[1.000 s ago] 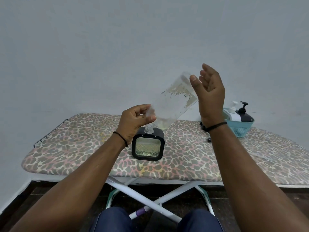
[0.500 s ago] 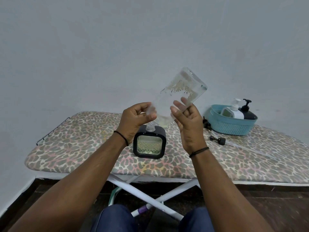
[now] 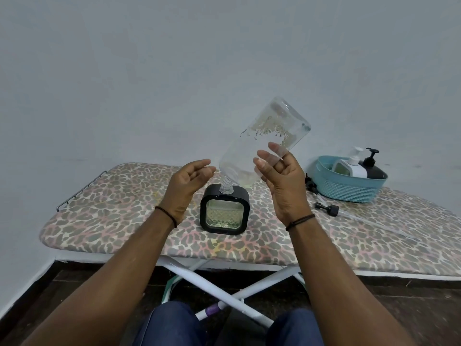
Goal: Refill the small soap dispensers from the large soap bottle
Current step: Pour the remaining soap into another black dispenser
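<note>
Left hand (image 3: 185, 182): has let go of the bottle neck, fingers loosely apart, just beside it.
Right hand (image 3: 279, 181): fingers spread against the bottle's side.
Large soap bottle (image 3: 264, 143): inverted, tilted, mouth in black square dispenser (image 3: 224, 211) on ironing board (image 3: 112, 216).

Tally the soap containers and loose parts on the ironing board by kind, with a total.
Large clear bottle, upended in the black square dispenser: 1
Small dispensers: 3 (black square; white and black in the basket)
Teal basket: 1
Loose pump heads: 2 ()
Total: 7
</note>
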